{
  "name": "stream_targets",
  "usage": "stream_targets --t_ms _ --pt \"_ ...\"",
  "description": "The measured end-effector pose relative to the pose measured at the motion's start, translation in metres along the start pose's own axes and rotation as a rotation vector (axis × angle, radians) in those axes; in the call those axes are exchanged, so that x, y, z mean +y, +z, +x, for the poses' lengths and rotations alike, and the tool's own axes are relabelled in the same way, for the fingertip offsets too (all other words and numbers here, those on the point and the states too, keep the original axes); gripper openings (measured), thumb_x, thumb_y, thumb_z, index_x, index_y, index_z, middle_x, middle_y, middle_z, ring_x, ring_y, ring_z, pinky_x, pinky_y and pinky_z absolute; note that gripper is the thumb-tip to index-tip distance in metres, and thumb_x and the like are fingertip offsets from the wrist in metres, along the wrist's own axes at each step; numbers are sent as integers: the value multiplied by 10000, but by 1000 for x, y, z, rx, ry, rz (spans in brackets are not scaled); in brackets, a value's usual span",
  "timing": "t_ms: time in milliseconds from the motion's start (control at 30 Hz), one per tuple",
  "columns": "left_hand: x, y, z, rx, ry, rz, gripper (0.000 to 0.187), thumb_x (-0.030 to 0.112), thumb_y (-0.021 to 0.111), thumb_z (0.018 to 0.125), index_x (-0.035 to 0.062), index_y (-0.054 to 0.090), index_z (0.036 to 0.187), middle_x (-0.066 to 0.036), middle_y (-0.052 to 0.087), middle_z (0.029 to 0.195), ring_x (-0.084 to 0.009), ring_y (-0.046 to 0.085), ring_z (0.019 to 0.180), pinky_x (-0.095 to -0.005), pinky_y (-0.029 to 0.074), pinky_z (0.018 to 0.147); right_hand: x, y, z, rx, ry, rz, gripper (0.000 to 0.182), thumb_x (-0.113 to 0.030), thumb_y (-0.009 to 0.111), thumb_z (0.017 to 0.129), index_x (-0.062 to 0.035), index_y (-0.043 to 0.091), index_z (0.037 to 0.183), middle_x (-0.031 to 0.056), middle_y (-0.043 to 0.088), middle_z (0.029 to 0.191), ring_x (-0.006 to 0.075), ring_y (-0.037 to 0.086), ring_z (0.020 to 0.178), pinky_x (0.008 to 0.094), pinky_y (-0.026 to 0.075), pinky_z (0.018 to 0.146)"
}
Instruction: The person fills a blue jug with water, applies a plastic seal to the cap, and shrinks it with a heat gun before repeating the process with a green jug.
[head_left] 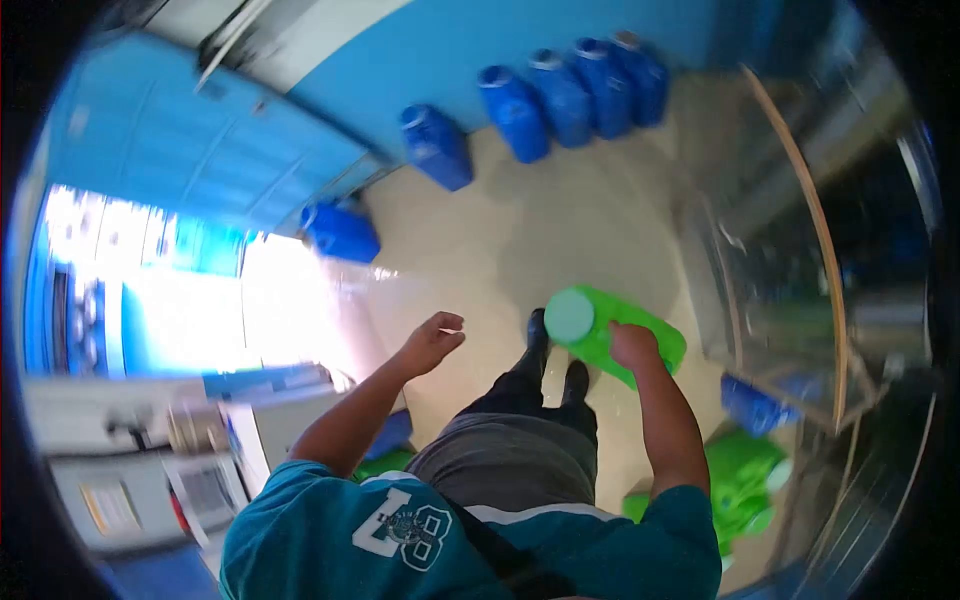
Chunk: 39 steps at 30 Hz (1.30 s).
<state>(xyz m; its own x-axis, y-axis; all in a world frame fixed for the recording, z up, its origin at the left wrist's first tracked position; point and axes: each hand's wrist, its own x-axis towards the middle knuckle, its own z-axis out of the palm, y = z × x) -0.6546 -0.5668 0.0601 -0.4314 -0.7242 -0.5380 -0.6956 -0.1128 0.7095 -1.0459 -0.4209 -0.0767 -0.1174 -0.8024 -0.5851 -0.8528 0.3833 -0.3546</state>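
Note:
A bright green plastic jerrycan [652, 333] with a wide pale green cap [570, 316] hangs at my right side, tilted with its cap toward my boots. My right hand [634, 346] is closed around its handle. My left hand [432, 342] is held out in front of my body over the floor, with nothing in it. Its fingers are partly curled and somewhat apart. Below the jerrycan, my dark boots [538, 340] stand on the beige floor [590, 220].
Several blue jerrycans [515, 115] stand along the blue wall, one [342, 232] beside the bright doorway [200, 310]. At right is a clear-panelled structure with a wooden edge [815, 220]. More green jerrycans [740, 480] sit behind me at right. A white cabinet [280, 425] stands at left.

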Motion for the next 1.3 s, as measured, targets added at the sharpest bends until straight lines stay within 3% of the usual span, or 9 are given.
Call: stream_targets --t_ms 100,233,500,667,800,933,1067,1167,1300 --pt "-4 -9 -63 177 -49 -98 453 297 678 967 17 571 1306 -110 653 1226 -196 658 1050 -348 530 915 -76 -42 11 -53 -398 -425 256 -170 516 963 -81 696 1123 162 711 1140 396 648 1136 549 432 1082" --pt "-24 -24 -142 365 -29 -409 439 270 629 1005 17 538 1351 -113 608 1327 -200 592 1210 -354 463 1041 -203 -75 35 377 -1078 -846 174 -217 595 878 -148 750 841 121 676 1238 306 537 1311 655 150 1217" --pt "-54 -57 -330 679 338 -1118 676 568 467 1036 62 435 1483 -105 494 1463 -232 459 1363 -420 345 1157 -540 -116 -175 367 -2035 -895 79 -229 661 816 -185 726 818 41 541 1455 295 416 1416 614 218 1217" --pt "-87 -48 -480 859 941 -1030 935 689 462 975 72 135 1597 -121 340 1574 -262 355 1447 -438 295 1185 -669 -42 -335 202 -2633 -651 65 -211 694 816 -166 684 862 62 566 1404 344 464 1363 546 415 1119" --pt "-114 -51 -609 1200 818 -874 860 340 661 989 75 109 1594 -146 365 1558 -270 409 1423 -466 323 1175 -750 32 -421 -138 -2844 -240 154 -175 685 860 -129 668 1007 132 597 1350 386 548 1275 529 437 1089" --pt "-139 -59 -690 1694 485 -716 738 40 634 956 55 200 1553 -178 492 1448 -320 536 1320 -482 426 1108 -821 101 -429 24 -2611 273 274 -235 636 980 -40 588 1167 150 617 1294 349 590 1218 460 446 1058" --pt "-199 -64 -734 1998 340 -411 662 13 625 958 62 268 1514 -160 532 1375 -285 552 1272 -450 444 1080 -874 206 -407 -754 -1832 133 537 -511 435 1071 -11 583 1199 140 637 1074 236 602 1044 329 453 948" --pt "-249 -72 -754 2118 113 -14 511 18 624 966 38 390 1419 -140 545 1346 -248 558 1225 -429 426 1084 -916 286 -408 -1188 -1335 -334 921 -799 212 963 -53 469 1437 147 641 1231 266 624 1094 419 486 958" --pt "-300 -100 -770 2034 -304 403 216 72 639 960 25 603 1168 -131 606 1239 -280 582 1129 -437 423 1034 -972 373 -436 -1547 -1022 -375 1010 -847 136 920 -66 380 1512 215 630 1248 330 639 1088 468 502 960"
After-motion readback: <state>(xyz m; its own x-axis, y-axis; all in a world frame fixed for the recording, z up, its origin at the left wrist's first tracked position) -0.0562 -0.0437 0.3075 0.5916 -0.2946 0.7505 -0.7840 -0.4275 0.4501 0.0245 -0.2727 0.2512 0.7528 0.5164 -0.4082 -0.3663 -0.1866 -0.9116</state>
